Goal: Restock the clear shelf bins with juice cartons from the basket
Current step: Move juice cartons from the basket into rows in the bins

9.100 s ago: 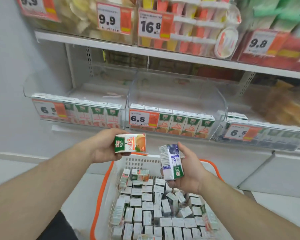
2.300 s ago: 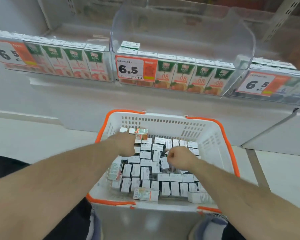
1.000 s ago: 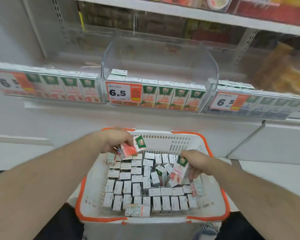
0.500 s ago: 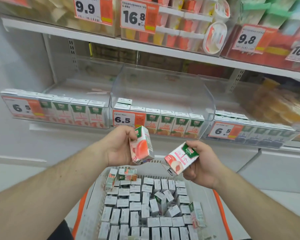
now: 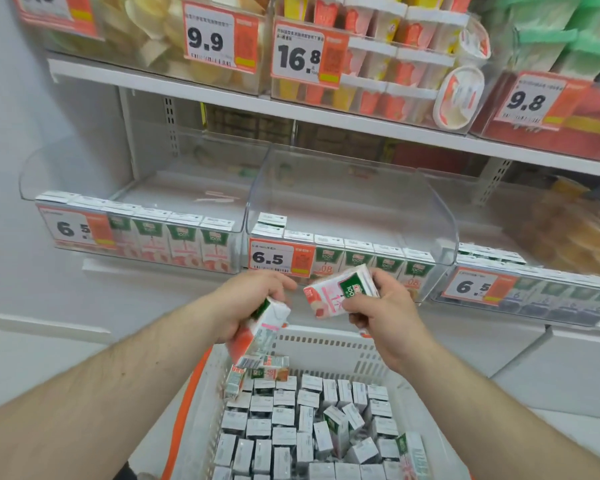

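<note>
A person's two hands are raised over a white basket [image 5: 326,344] with an orange rim, near the bottom of the view, packed with small juice cartons [image 5: 291,424]. The left hand [image 5: 246,303] grips one pink carton [image 5: 257,332] tilted downward. The right hand [image 5: 383,315] has its fingers curled around another pink carton [image 5: 338,292] lying on its side. Beyond the hands, three clear bins sit along a shelf: the left bin [image 5: 132,216] and the middle bin [image 5: 354,223] each show a front row of cartons behind 6.5 price tags, and the right bin [image 5: 534,289] is blurred.
</note>
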{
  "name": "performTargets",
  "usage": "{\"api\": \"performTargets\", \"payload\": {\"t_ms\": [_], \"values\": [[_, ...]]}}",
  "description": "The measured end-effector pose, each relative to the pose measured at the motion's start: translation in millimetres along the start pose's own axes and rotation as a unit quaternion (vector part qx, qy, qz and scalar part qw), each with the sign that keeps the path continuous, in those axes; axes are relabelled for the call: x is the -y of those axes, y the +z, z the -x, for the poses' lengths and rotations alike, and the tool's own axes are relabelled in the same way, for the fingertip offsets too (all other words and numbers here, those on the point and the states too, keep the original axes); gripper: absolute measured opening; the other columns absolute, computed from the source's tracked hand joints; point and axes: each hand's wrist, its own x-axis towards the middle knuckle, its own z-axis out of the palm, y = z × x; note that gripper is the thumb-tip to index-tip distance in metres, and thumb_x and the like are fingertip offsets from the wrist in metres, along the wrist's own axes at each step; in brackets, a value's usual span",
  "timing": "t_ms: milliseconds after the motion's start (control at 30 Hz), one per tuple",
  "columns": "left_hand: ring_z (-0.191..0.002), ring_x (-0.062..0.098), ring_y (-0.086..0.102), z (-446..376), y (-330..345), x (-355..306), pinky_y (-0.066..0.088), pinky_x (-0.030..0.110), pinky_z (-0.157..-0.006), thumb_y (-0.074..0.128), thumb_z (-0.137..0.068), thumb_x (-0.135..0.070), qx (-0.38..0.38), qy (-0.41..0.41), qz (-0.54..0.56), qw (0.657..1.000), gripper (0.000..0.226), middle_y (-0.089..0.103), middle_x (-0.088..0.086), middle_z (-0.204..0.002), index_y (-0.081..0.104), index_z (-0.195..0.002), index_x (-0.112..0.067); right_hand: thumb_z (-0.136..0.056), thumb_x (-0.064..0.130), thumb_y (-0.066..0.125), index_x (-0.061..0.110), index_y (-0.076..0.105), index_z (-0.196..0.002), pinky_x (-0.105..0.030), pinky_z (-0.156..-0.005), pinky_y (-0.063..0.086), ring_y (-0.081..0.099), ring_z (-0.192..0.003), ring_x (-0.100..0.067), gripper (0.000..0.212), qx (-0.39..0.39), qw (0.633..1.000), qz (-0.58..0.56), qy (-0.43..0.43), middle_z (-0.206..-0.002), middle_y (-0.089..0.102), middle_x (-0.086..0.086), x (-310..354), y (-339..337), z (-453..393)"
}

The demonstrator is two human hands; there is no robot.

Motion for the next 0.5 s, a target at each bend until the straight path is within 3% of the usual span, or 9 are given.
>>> {"api": "performTargets", "payload": {"t_ms": [67, 233, 333, 500], "values": [[-0.055, 0.012, 0.058, 8, -11, -4, 0.043, 0.02, -0.049, 0.059, -0.082, -0.002, -0.005, 0.037, -0.049, 0.998, 0.029, 0.069, 0.004, -0.082, 0.071, -0.101, -0.021, -0.071, -0.007, 0.074, 0.019, 0.063, -0.097, -0.019, -0.052, 0.043, 0.055, -0.062, -0.01, 0.037, -0.013, 0.995, 0.068, -0.07, -0.083, 0.068, -0.003, 8, 14, 3], [-0.09, 0.014, 0.065, 15, -57, -7, 0.044, 0.028, -0.077, 0.069, -0.087, -0.029, -0.056, 0.124, -0.018, 0.99, 0.015, 0.07, -0.006, -0.082, 0.071, -0.101, -0.026, -0.075, 0.003, 0.08, 0.031, 0.062, -0.094, -0.015, -0.061, 0.047, 0.061, -0.07, -0.003, 0.038, 0.029, 0.971, 0.129, -0.198, -0.082, 0.069, 0.012, 38, 64, -1], [-0.081, 0.022, 0.063, 15, -92, -7, 0.048, 0.033, -0.076, 0.071, -0.085, -0.018, -0.17, 0.148, 0.066, 0.972, 0.012, 0.07, 0.005, -0.089, 0.07, -0.095, -0.023, -0.079, 0.009, 0.079, 0.035, 0.061, -0.098, -0.015, -0.06, 0.048, 0.062, -0.072, 0.0, 0.037, 0.071, 0.954, 0.165, -0.241, -0.084, 0.068, 0.018, 57, 102, -16], [-0.079, 0.023, 0.062, 11, -155, -4, 0.047, 0.03, -0.069, 0.07, -0.079, -0.012, -0.405, 0.155, 0.152, 0.888, 0.025, 0.064, 0.001, -0.09, 0.058, -0.097, -0.025, -0.085, 0.015, 0.071, 0.037, 0.056, -0.111, -0.028, -0.069, 0.053, 0.063, -0.077, -0.007, 0.037, 0.113, 0.896, 0.272, -0.333, -0.091, 0.067, 0.017, 93, 173, -51]]}}
